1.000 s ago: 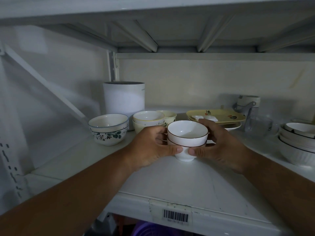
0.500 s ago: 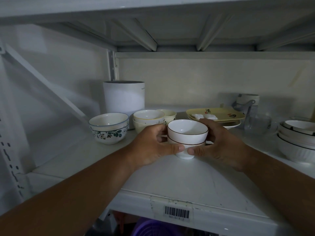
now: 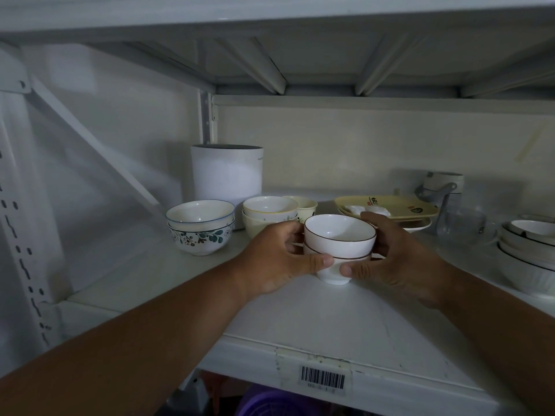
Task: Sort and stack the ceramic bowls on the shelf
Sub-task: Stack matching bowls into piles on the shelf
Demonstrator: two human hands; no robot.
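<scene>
At the middle of the shelf, toward its front edge: two white bowls with brown rims (image 3: 339, 244), nested one in the other, foot apparently resting on the shelf board (image 3: 345, 325).
Left hand (image 3: 276, 259): fingers curled round the left side of the stack, thumb laid across the front of the lower bowl just under its rim.
Right hand (image 3: 396, 253): mirrors it, fingers wrapped round the far right side, thumb tip low on the front, close to the left thumb but not touching.
Why held so: a grip from both sides on the lower bowl likely keeps the loose upper bowl from tipping or sliding while the pair is carried or set as one.
Behind-left of the stack: cream bowls with yellow rims (image 3: 270, 214), two nested, a small cream cup (image 3: 304, 205) just beside them.
Toward the left edge: floral bowls with blue rims (image 3: 200, 226), also two nested; like patterns are paired, so sorting seems well along.
Back left corner: tall white cylinder (image 3: 227, 175) standing upright.
Back, right of middle: yellow square plate (image 3: 399, 207) on a white one, with small white pieces on top.
Right edge: wide bowls with dark rims (image 3: 528, 250) stacked; a clear glass cup (image 3: 462, 225) and a lidded jar (image 3: 443, 183) behind.
Front edge: barcode label (image 3: 322, 379).
Next, as a judgement: the brown-rimmed pair needs a spot in the row of stacks, moved gently so ceramic does not knock ceramic.
</scene>
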